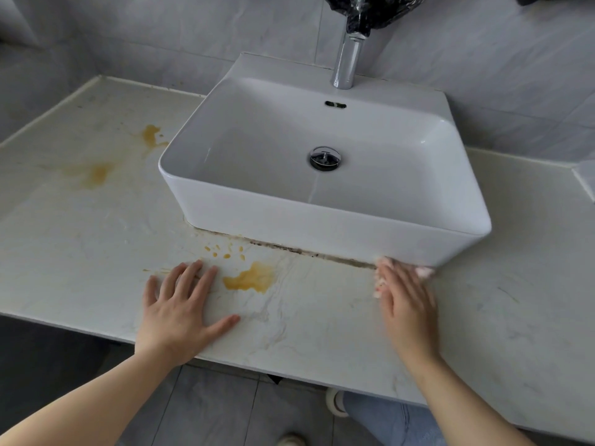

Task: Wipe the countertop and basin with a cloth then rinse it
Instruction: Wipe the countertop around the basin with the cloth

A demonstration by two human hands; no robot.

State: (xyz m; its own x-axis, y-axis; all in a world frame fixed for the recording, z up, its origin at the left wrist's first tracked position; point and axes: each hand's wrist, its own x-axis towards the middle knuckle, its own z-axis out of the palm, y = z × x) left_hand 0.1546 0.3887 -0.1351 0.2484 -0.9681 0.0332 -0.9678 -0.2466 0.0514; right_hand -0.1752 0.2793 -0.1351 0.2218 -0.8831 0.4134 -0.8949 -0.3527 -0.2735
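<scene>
A white rectangular basin (pixel 225 207) stands on a pale marble countertop (pixel 80 246). Yellow-brown stains mark the counter: one (pixel 249 278) just in front of the basin, two more to the left (pixel 96 175). My left hand (pixel 180 309) lies flat with spread fingers on the counter, beside the near stain. My right hand (pixel 407 304) is blurred and presses flat on a pale pink cloth (pixel 423 271) at the basin's front right corner. The cloth is mostly hidden under the hand.
A chrome tap (pixel 347 59) rises behind the basin, its top wrapped in black plastic. Dark grime (pixel 306 251) lines the joint under the basin's front. Grey tiled wall behind. The counter's front edge runs just below my wrists.
</scene>
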